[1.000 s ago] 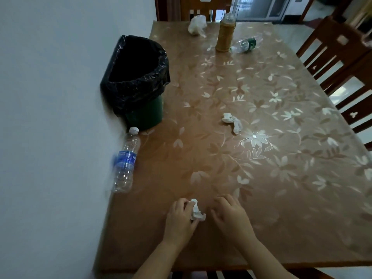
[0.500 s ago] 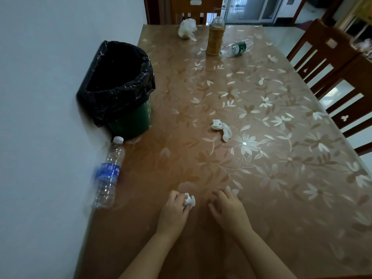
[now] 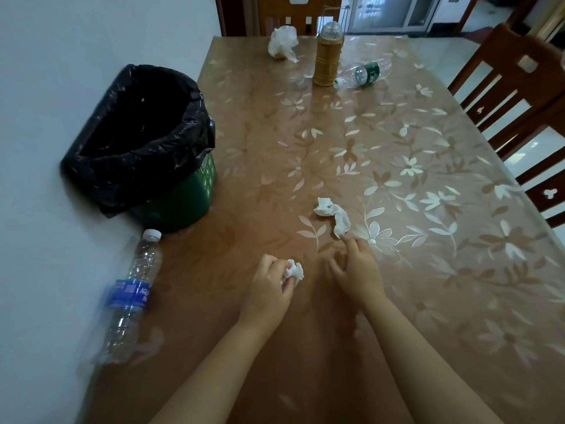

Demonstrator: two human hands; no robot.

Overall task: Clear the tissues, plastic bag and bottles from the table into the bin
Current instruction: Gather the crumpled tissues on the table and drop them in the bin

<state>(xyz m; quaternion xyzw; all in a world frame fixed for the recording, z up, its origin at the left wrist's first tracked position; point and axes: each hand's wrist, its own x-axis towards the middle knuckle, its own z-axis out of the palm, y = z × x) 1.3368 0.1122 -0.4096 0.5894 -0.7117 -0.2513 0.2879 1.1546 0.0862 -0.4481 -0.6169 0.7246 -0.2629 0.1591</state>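
Observation:
My left hand [image 3: 272,286] is closed around a small crumpled white tissue [image 3: 294,270] just above the table. My right hand [image 3: 356,267] has its fingers apart, and a fingertip touches the near end of a second, longer crumpled tissue [image 3: 333,214] lying mid-table. A green bin [image 3: 183,200] with a black liner [image 3: 137,139] stands on the table's left side against the wall. A clear bottle with a blue label [image 3: 130,296] lies at the left edge, near the bin. At the far end lie a crumpled plastic bag [image 3: 282,44] and a green-labelled bottle [image 3: 362,75].
A tall brown lantern-like container [image 3: 327,56] stands upright at the far end beside the green-labelled bottle. The floral-patterned table [image 3: 428,270] meets a white wall on the left. Wooden chairs [image 3: 516,96] stand along the right side and behind the far edge.
Both hands have moved forward over the table. My left hand has lifted the small tissue off the surface, and my right hand has reached up to the second tissue.

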